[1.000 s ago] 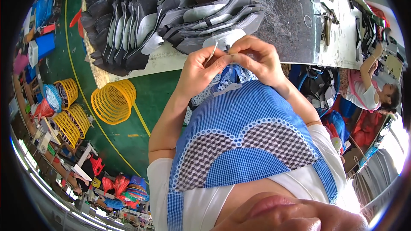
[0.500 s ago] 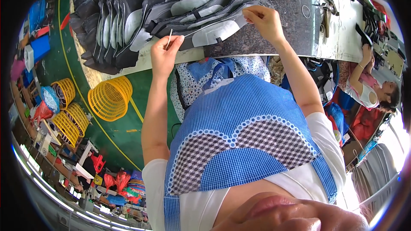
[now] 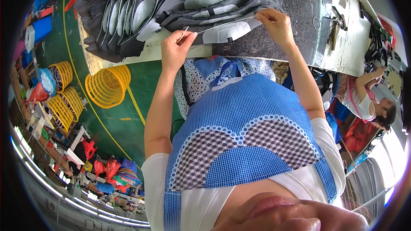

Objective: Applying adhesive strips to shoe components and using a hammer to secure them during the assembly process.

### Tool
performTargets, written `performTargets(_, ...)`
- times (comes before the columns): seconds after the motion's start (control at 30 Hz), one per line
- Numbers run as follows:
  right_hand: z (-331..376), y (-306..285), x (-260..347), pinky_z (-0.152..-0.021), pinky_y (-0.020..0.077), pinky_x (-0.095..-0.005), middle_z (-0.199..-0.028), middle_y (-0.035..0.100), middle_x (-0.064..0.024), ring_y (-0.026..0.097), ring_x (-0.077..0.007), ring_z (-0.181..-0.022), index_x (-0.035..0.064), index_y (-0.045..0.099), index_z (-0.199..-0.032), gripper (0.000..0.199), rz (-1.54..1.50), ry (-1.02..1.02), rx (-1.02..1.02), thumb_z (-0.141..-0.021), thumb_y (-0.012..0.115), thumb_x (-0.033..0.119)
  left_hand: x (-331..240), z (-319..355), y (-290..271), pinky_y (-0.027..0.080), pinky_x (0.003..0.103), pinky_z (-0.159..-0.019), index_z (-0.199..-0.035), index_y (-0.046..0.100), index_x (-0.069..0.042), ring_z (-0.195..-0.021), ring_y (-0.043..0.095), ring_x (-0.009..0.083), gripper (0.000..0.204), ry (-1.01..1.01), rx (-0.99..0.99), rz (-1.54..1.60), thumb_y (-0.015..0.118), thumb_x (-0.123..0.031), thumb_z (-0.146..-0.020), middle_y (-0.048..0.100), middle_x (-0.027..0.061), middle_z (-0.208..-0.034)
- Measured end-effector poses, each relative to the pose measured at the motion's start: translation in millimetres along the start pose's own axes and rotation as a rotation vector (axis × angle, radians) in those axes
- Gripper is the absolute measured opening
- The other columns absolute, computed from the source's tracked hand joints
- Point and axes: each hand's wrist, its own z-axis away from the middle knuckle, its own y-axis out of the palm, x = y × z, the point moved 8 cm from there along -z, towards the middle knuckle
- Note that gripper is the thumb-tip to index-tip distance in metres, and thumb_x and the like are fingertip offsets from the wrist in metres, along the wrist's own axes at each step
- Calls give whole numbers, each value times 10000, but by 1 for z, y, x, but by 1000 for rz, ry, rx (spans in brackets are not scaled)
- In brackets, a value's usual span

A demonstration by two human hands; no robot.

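Thread (image 3: 228,24) runs from left hand (image 3: 174,51), holding pale stick (image 3: 184,31), to right hand (image 3: 278,28).

Green floor (image 3: 147,79) with yellow lines (image 3: 136,106), a worktable (image 3: 306,38), long light strips (image 3: 43,179), white glare (image 3: 398,152) rightward.

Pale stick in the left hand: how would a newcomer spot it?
Above the apron is the worktable, the left hand at its near edge. The pale stick pokes from that hand's grip, shorter and thicker than the thread stretched toward the right hand.
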Motion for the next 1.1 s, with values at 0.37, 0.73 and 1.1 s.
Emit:
performTargets(0.37, -19, 18, 2, -593, 538, -300, -761, 689, -88, 691, -214, -667, 48, 657, -839, 171, 274, -127, -63, -815, 725, 203, -1, -28, 3, 439, 311, -497, -719, 624, -23, -511, 592, 200, 275, 92, -98, -405, 742, -250, -817, 629, 87, -617)
performTargets(0.73, -9, 36, 101, -655, 510, -233, -867, 672, -55, 621, -81, -753, 32, 651, -1057, 236, -377, 38, 136, -875, 683, 177, -73, -1, 19, 434, 185, -592, -925, 615, -39, -669, 531, 34, 159, -157, 287, 375, 722, -98, -824, 612, -16, -826)
performTargets(1.1, -10, 72, 139, -622, 514, -231, -790, 651, -73, 624, -109, -650, -54, 616, -948, 143, -830, 130, 386, -927, 614, 87, -107, 6, 35, 351, 187, -585, -964, 585, -2, -665, 471, 46, 373, -91, 496, 492, 327, -265, -1021, 567, 11, -787)
